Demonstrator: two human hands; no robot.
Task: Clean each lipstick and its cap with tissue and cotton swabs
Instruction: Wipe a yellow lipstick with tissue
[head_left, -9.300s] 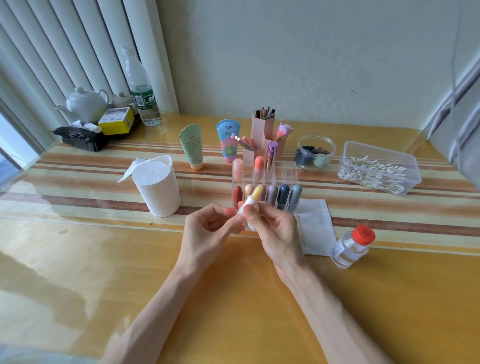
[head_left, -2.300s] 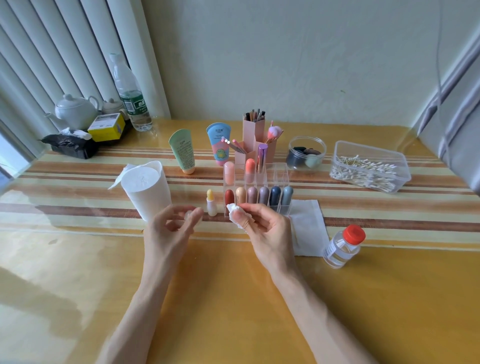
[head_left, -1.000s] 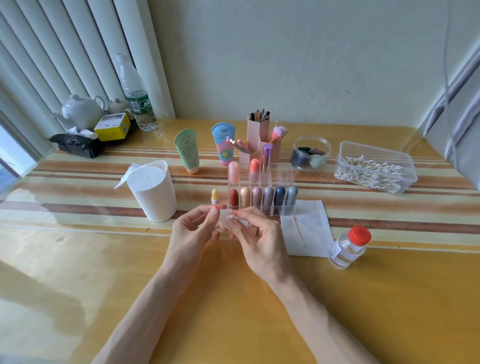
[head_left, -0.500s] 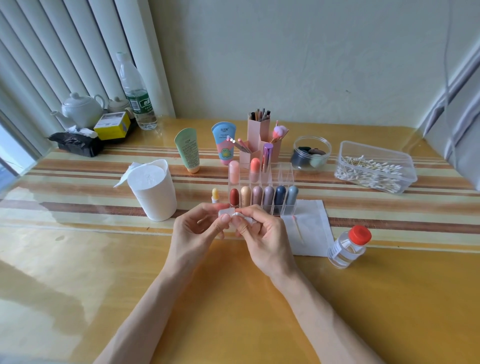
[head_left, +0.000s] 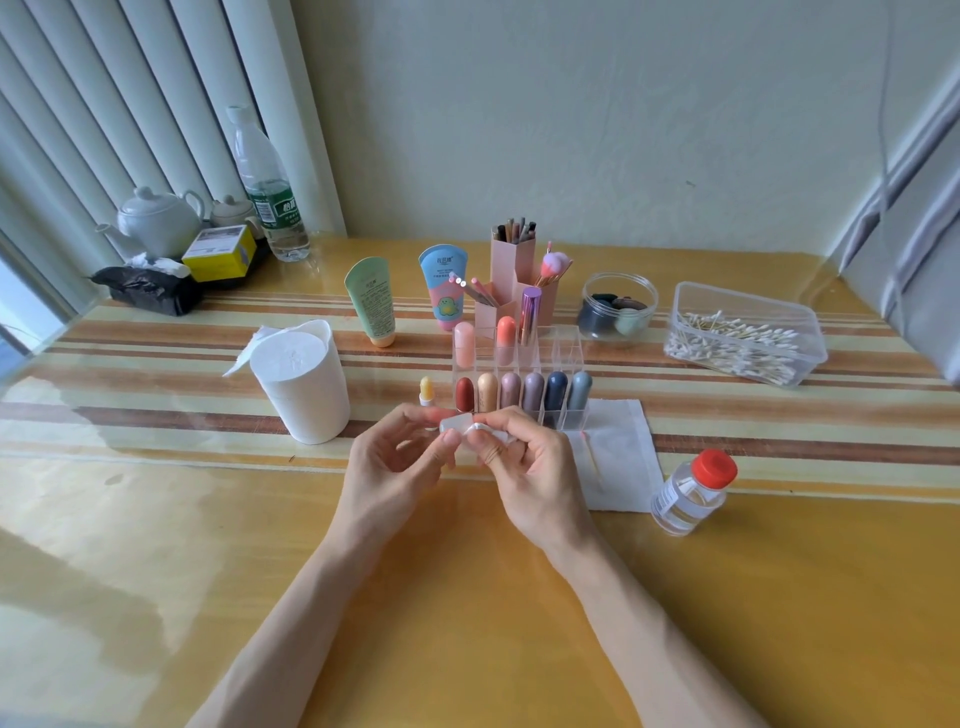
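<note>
While the yellow lipstick (head_left: 426, 391) stands bare beside the rack (head_left: 567, 411), our left hand (head_left: 395, 462) pinches its cap (head_left: 453, 422) steady so our right hand (head_left: 530, 467), pinching tissue (head_left: 480, 431), can wipe inside.

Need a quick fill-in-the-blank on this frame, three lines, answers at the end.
While the left hand holds the translucent white cap and the right hand a white tissue wad, the uncapped yellow lipstick stands just ___ of the clear acrylic organizer. Its front row holds ___ capped lipsticks. The small clear bottle has a ___ lid.
Missing: left; six; red.
</note>
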